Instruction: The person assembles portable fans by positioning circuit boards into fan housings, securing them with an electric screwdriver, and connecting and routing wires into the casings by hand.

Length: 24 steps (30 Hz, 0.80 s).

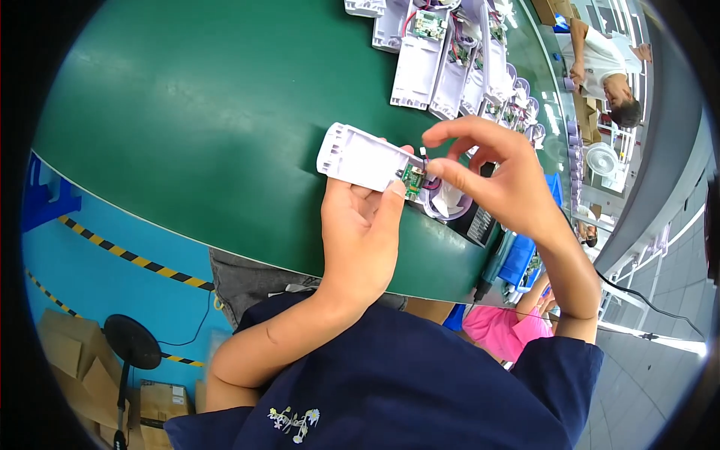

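My left hand is closed around an open white plastic housing, its thumb resting by a small green circuit board at the housing's right part. Thin wires run from the board, and a small white connector stands up beside it. My right hand hovers over that end, with thumb and index finger apart on either side of the connector. The thumb tip is close to the wires; whether it touches them I cannot tell. Past the board, the housing ends in a rounded, ring-like part with white material inside.
Several similar white housings with boards and wires lie along the table's far right. A dark power-screwdriver-like tool and blue bins are at the right. Co-workers are beyond the green table. A black round-headed stand is at lower left.
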Each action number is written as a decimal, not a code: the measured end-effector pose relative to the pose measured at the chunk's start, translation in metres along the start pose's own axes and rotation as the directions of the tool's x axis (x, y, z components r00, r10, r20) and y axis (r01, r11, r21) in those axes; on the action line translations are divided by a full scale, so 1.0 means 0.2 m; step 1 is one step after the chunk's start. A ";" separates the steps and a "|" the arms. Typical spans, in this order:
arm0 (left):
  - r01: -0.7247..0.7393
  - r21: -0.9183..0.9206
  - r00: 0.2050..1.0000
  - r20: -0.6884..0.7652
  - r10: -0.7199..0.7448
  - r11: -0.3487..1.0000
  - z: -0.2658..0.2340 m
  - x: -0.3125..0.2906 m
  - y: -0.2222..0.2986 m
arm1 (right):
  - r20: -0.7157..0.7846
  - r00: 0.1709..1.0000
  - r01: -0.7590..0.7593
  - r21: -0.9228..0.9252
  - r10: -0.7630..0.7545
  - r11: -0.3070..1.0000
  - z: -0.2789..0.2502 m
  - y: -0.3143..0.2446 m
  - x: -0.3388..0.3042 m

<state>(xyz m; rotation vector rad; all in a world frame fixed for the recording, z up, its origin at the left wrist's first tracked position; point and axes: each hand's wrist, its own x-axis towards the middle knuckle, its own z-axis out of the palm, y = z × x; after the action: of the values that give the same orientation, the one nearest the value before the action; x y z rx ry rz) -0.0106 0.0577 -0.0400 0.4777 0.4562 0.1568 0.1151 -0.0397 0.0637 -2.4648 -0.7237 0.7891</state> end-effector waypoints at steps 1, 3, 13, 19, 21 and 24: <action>-0.015 0.033 1.000 0.006 0.014 0.999 -0.01 0.00 0.00 | 0.002 1.000 0.008 0.003 -0.008 1.000 0.01 0.00 0.01; -0.021 0.068 0.999 0.028 0.019 0.997 -0.01 0.00 0.01 | 0.071 0.993 -0.099 0.014 0.098 0.995 0.02 -0.02 0.03; -0.033 0.050 0.999 0.001 0.033 0.998 0.00 0.01 0.02 | 0.022 0.998 0.063 0.065 -0.065 0.996 0.03 0.07 0.02; -0.031 0.022 1.000 -0.001 0.031 0.999 0.01 0.00 0.02 | -0.041 0.997 0.073 0.047 -0.071 0.996 0.03 0.07 0.00; -0.029 0.012 1.000 -0.003 0.029 1.000 0.01 0.00 0.02 | 0.002 0.999 -0.038 0.167 0.038 0.985 0.02 0.06 0.01; -0.023 0.007 1.000 0.007 0.023 1.000 0.00 0.00 0.02 | 0.040 0.999 -0.041 0.185 0.034 0.982 0.02 0.07 0.01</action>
<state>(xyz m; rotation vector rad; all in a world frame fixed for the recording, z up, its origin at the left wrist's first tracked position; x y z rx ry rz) -0.0109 0.0608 -0.0381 0.4907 0.4442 0.1760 0.1182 -0.0480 0.0525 -2.3075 -0.5889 0.8764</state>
